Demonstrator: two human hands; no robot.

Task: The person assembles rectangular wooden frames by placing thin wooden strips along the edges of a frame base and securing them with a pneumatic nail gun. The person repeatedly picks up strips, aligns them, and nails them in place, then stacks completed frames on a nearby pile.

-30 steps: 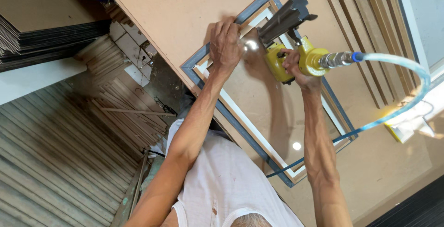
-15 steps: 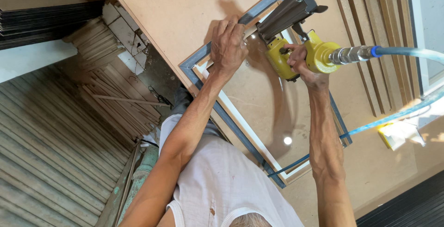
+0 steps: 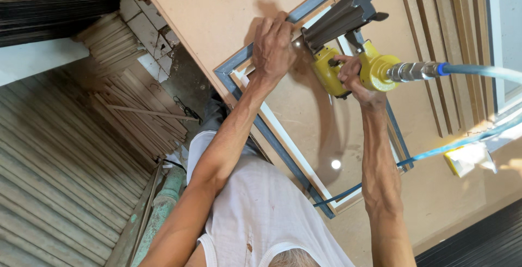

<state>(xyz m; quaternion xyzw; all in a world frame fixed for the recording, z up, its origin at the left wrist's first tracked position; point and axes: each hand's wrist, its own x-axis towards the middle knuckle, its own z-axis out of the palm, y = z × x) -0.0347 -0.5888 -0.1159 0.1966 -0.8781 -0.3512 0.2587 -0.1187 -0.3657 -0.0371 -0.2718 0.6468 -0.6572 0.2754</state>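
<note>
Frame under both hands, stapler-side right.

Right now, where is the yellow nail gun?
In the head view, upper right of centre, the yellow nail gun is gripped by the right hand, its dark nose on the blue-grey frame beside the left hand.
</note>
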